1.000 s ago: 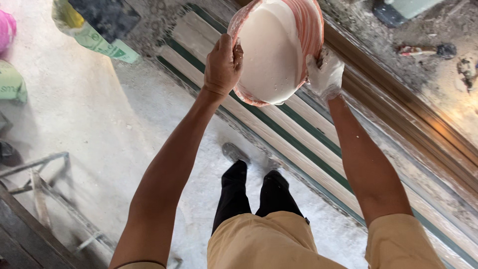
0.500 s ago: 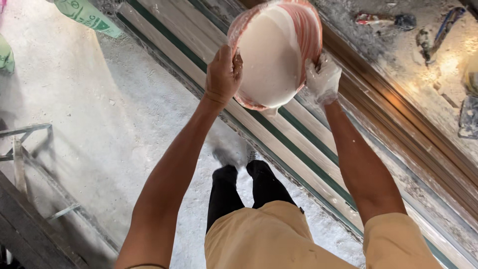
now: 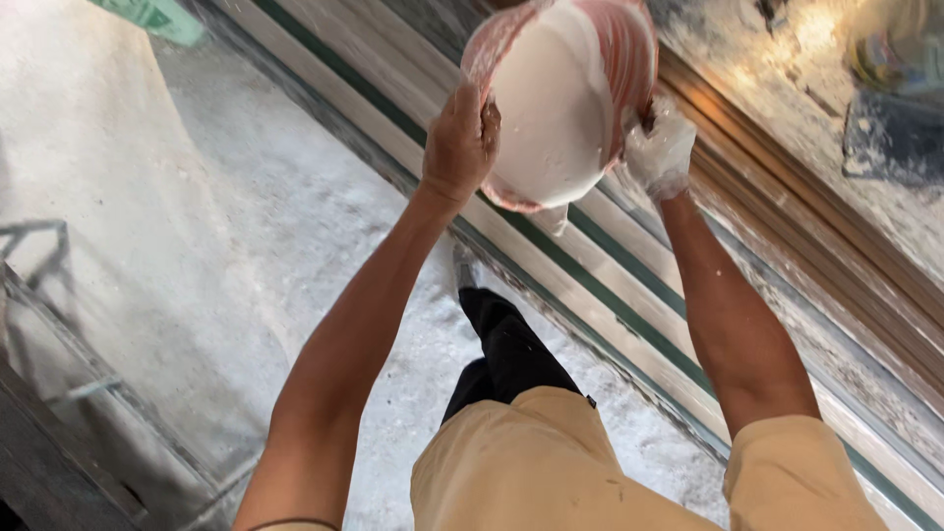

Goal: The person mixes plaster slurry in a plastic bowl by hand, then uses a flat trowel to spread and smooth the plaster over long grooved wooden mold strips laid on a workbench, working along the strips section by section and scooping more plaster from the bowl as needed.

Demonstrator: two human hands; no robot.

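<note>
The bowl (image 3: 565, 98) has tipped further over the long mould (image 3: 629, 295); left hand (image 3: 457, 147) and right hand (image 3: 661, 152) grip its rim, white plaster starting to drip.

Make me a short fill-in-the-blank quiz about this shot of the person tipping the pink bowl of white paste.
1. The pink bowl is held by ____ hands.
2. The paste inside the bowl is ____ in colour.
3. The right hand is smeared with paste, while the left hand is nearly ____.
4. The bowl is tipped over a long mould with ____ stripes along it.

Missing words: two; white; clean; green
</note>
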